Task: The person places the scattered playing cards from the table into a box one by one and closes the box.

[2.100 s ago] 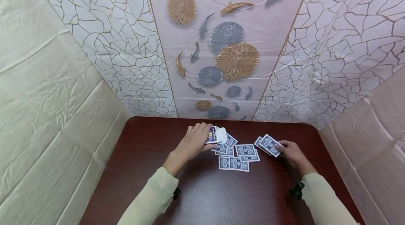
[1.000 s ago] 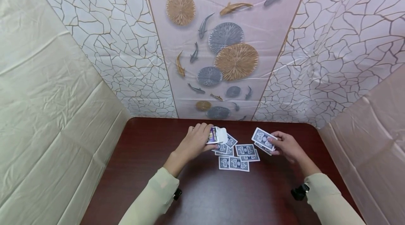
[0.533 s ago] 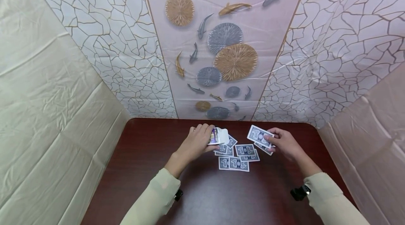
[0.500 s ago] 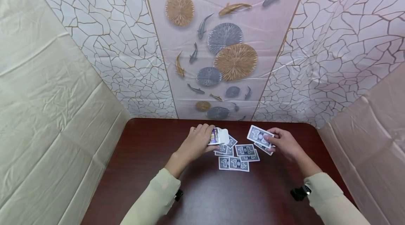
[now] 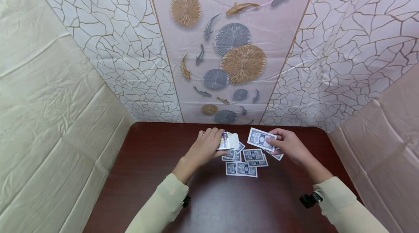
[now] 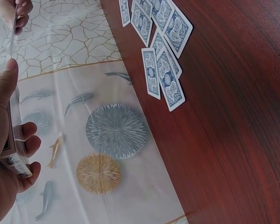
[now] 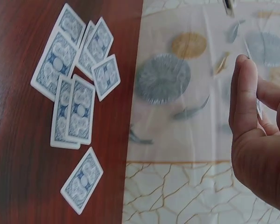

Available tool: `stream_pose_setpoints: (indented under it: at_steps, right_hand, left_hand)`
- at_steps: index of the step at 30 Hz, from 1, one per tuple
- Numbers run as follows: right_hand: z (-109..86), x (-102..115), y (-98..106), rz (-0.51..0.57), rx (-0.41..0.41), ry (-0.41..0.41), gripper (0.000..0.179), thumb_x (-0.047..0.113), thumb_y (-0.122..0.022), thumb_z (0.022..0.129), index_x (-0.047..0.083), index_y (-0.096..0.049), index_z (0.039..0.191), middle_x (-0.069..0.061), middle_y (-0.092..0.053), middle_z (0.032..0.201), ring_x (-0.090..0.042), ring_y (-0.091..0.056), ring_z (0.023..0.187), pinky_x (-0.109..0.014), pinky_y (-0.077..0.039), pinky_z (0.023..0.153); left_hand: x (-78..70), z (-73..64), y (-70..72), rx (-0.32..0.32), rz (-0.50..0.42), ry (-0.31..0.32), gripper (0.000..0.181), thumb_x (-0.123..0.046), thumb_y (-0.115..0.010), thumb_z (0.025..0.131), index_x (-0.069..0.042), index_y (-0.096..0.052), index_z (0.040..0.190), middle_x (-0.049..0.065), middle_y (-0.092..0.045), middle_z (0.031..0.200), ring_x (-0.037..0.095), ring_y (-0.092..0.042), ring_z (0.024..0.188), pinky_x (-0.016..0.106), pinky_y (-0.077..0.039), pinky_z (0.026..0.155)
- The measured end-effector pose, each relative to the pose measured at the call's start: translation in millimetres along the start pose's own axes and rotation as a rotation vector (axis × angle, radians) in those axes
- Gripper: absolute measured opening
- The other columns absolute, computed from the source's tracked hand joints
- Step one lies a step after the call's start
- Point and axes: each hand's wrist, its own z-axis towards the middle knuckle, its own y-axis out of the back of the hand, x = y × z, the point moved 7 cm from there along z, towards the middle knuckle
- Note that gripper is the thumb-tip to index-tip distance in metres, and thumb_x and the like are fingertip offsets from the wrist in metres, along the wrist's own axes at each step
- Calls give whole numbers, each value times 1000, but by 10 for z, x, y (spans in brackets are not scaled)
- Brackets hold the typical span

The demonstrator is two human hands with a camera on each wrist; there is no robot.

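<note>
Playing cards (image 5: 247, 169) lie face down, mostly overlapping, on the table (image 5: 229, 204) below a card box (image 5: 226, 141) that the left hand (image 5: 203, 147) grips, its flap (image 5: 235, 141) turned, presumably for easy access, toward the card (image 5: 259, 138) pinched in the right hand (image 5: 289, 146), though that grip hides much of the box, whose inside stays unseen.

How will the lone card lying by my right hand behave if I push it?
The card probably slides easily, since it lies flat on a glossy table. It looks thin, so it's likely light and somewhat bendy. Rolling seems unlikely, given its flat shape.
</note>
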Motion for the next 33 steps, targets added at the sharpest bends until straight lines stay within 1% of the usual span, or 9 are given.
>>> stream_pose_setpoints:
  at_steps: [8, 13, 20, 27, 30, 33]
  right_hand:
    - [-17, 191, -147, 26, 20, 25, 36, 13, -65, 101, -13, -54, 124, -7, -68, 91, -16, -72, 77, -33, -62, 67]
    - [0, 265, -222, 5, 13, 21, 35, 14, -66, 100, -11, -55, 123, -10, -66, 92, -20, -73, 80, -34, -62, 68]
    - [29, 353, -321, -60, 10, 45, 34, 18, -67, 100, -6, -58, 123, -14, -65, 96, -19, -74, 82, -35, -62, 69]
    - [31, 449, -407, -93, 2, 68, 31, 15, -66, 100, -6, -59, 121, -18, -62, 97, -18, -71, 80, -33, -62, 67]
    - [39, 462, -426, -101, 0, 70, 30, 14, -66, 100, -6, -59, 121, -20, -62, 98, -18, -71, 79, -33, -62, 67]
    - [48, 462, -438, -96, 7, 73, 29, 13, -66, 100, -7, -59, 121, -19, -61, 96, -18, -70, 77, -33, -62, 67]
  left_hand:
    - [-51, 13, 46, -45, 24, -25, 83, -67, -67, 85, -7, -53, 140, 7, -62, 126, 25, -59, 112, 41, -44, 85]
    - [-64, 22, 42, -26, 24, -22, 82, -67, -65, 87, -7, -52, 141, 7, -61, 127, 24, -58, 113, 41, -44, 86]
    - [-74, 29, 41, 0, 27, -10, 82, -68, -64, 88, -8, -52, 141, 6, -61, 128, 23, -57, 113, 40, -45, 86]
    - [-87, 29, 52, -1, 36, -7, 81, -69, -64, 88, -8, -52, 140, 6, -61, 127, 22, -57, 112, 40, -45, 86]
    - [-96, 32, 58, 2, 37, -8, 81, -69, -63, 88, -8, -53, 140, 6, -62, 127, 23, -57, 112, 40, -45, 86]
    - [-103, 34, 69, 5, 40, -8, 82, -70, -63, 87, -8, -53, 139, 6, -62, 127, 23, -58, 112, 40, -45, 85]
